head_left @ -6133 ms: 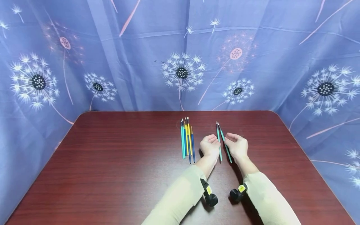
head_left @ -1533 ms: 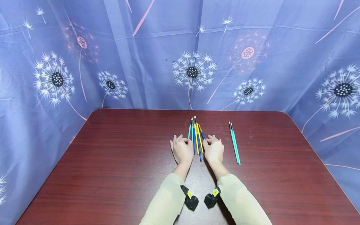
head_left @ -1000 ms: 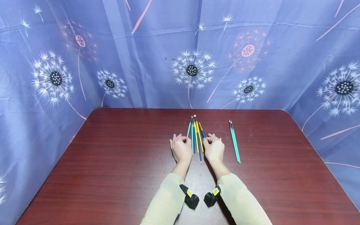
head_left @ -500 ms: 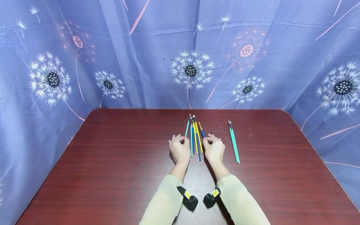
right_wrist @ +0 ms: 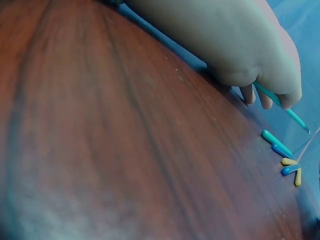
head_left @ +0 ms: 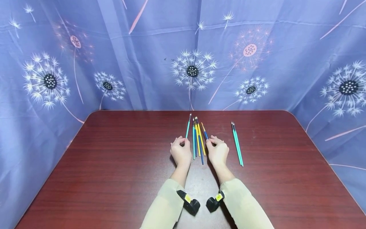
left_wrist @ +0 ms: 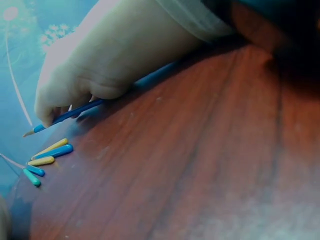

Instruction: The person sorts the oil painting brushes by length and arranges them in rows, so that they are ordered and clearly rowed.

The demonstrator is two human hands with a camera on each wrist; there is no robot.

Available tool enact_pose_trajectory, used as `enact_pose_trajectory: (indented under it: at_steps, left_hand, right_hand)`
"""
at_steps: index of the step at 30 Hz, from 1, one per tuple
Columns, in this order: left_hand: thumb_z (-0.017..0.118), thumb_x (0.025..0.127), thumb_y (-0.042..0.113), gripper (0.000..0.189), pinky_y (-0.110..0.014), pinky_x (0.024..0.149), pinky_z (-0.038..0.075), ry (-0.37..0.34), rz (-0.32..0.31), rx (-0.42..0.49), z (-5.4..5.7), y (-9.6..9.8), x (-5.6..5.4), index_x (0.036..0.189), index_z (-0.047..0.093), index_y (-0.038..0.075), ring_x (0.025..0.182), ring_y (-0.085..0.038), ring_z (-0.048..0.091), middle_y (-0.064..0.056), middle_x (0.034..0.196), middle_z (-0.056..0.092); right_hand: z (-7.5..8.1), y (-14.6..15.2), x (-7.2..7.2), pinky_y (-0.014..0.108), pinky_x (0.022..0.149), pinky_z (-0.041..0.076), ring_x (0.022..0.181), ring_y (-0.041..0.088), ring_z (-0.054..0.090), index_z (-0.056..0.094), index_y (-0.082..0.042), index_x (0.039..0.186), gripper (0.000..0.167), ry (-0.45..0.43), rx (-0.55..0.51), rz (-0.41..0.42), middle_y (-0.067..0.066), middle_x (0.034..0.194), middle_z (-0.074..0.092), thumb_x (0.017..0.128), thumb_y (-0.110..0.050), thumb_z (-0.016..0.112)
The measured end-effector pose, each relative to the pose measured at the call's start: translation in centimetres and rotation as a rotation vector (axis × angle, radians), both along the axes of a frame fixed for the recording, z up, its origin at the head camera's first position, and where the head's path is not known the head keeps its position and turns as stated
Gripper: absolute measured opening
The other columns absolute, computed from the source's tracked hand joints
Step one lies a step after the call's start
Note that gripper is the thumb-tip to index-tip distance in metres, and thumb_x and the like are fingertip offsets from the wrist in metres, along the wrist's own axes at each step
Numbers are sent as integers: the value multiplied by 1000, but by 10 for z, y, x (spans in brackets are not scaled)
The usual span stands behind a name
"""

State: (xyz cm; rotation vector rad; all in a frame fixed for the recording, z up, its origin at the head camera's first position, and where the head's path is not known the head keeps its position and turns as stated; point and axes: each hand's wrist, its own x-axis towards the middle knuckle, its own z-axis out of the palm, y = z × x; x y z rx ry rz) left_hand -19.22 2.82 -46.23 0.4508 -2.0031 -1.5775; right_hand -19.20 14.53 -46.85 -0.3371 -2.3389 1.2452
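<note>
My left hand [head_left: 181, 152] pinches a teal paintbrush [head_left: 187, 127] between thumb and fingers, bristle end pointing away toward the back edge. Just right of it, my right hand [head_left: 218, 152] pinches a blue paintbrush with an orange-brown tip [head_left: 205, 133]. Between the hands lies a narrow bundle of several brushes: a teal one [head_left: 193, 143], plus blue and yellow ones [head_left: 199, 130]. The left wrist view catches the right hand with its blue brush [left_wrist: 75, 112]; the right wrist view catches the left hand with its teal brush [right_wrist: 295, 118]. Fingers cover the lower handles of both held brushes.
Two more teal paintbrushes [head_left: 237, 143] lie side by side to the right of my right hand. The reddish-brown wooden table [head_left: 114, 165] ends at a blue dandelion-print curtain [head_left: 154, 63] behind and at both sides.
Earlier both hands were at the two teal brushes on the right; those now lie together. Both hands moved to the bundle, and the left has drawn one teal brush leftward, apart from it.
</note>
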Motion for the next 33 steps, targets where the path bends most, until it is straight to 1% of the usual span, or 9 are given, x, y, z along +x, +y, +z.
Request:
enact_pose_trajectory:
  at_steps: [4,6,8,10,12,14,18,27,33]
  left_hand:
    - [65,78,5,10,-44,114,28,-12,7,39,2,-2,0,78,73,-2,112,-33,62,-16,101,72]
    - [65,78,7,11,-42,110,35,-31,13,46,1,-3,-1,78,73,0,109,-30,64,-13,101,72]
    - [65,78,8,11,-39,101,45,-50,15,64,2,-5,-1,80,74,0,103,-27,66,-12,101,73]
    - [65,79,8,12,-38,88,52,-59,18,78,3,-6,-1,81,74,0,96,-25,68,-11,101,73]
    - [65,79,7,12,-36,79,56,-64,15,96,6,-8,-1,82,74,0,91,-24,69,-12,101,73]
    - [64,79,6,12,-36,75,56,-61,13,101,8,-10,0,82,73,-1,88,-24,69,-13,101,72]
    - [64,80,7,13,-36,77,56,-76,12,100,11,-17,0,84,74,0,91,-24,69,-13,102,72]
    - [64,80,9,15,-38,84,54,-78,20,82,13,-34,-1,87,74,-1,98,-25,68,-12,104,72]
    - [66,78,10,13,-39,87,52,-76,69,15,13,-46,-3,83,75,2,100,-26,67,-9,101,73]
  right_hand:
    - [2,0,0,39,108,39,109,27,64,75,1,90,18,0,-16,-17,11,107,71,81,-12,67]
    - [2,-1,1,38,107,39,109,26,65,75,0,89,17,-1,-27,-25,10,107,71,80,-12,67]
    - [3,-1,1,38,106,41,108,26,65,75,0,89,17,-2,-32,-32,10,106,71,80,-13,68]
    - [3,-1,1,38,105,42,107,26,65,75,0,88,17,0,-35,-33,10,105,72,80,-13,68]
    - [3,-1,1,38,102,44,106,26,66,76,-1,87,16,5,-36,-34,9,105,72,80,-13,68]
    - [3,-1,0,39,100,46,105,26,67,76,-1,86,15,12,-37,-38,9,104,72,79,-13,69]
    - [4,0,0,40,94,49,103,26,67,76,-1,85,15,22,-45,-45,9,103,72,79,-13,70]
    - [9,7,-2,42,95,48,105,29,66,76,-2,87,17,8,-46,-48,9,105,72,80,-16,69]
    - [12,14,-2,44,93,48,106,30,65,76,-2,87,18,-1,-30,-62,9,106,71,80,-17,69]
